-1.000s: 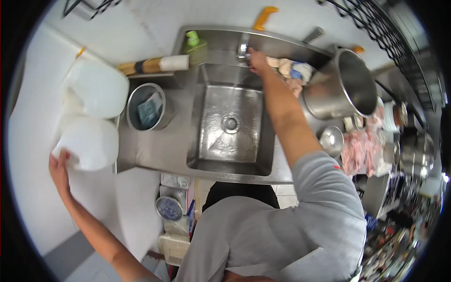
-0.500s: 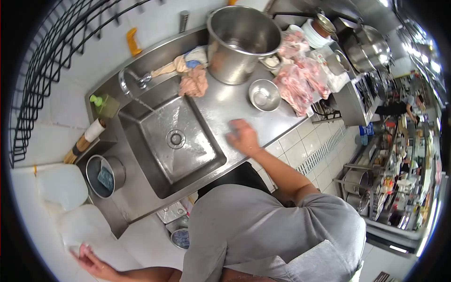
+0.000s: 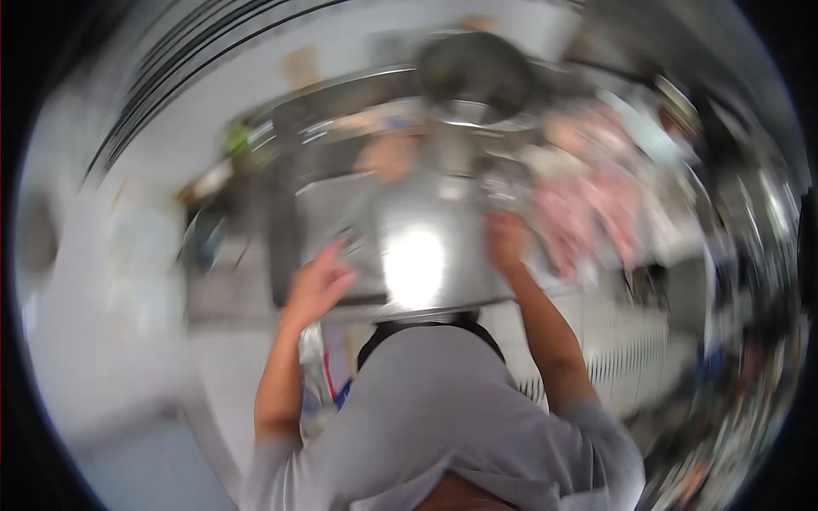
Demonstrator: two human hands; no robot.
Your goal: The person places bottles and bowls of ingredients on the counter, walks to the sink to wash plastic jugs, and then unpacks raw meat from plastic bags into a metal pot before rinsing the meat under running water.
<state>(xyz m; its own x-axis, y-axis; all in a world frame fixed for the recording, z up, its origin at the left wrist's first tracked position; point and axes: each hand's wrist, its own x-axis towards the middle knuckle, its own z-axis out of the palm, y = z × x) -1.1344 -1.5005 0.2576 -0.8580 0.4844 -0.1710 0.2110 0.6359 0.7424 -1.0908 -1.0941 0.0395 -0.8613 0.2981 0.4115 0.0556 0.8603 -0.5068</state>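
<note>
The view is smeared by motion. My left hand (image 3: pixel 319 283) is over the near part of the steel sink (image 3: pixel 285 247), its fingers apart and nothing in them. On the counter (image 3: pixel 452 285) to the right, my right hand (image 3: pixel 506 240) reaches forward, with its fingertips close to the near side of a small metal bowl (image 3: pixel 504 180). Blur hides how those fingers are held. Behind the bowl stands a large steel pot (image 3: pixel 473 81). A pinkish cloth (image 3: pixel 388 156) lies at the sink's back right corner.
Bagged raw meat (image 3: pixel 588 213) is heaped on the counter right of the bowl. A green-topped bottle (image 3: pixel 237 136) stands at the back left, near a metal pail (image 3: pixel 204 238). Black wire shelving (image 3: pixel 179 64) hangs above the left side.
My left hand has swung from the lower left, beside the white containers, to over the sink. My right hand is closer to the bowl. The head view has turned, blurring everything.
</note>
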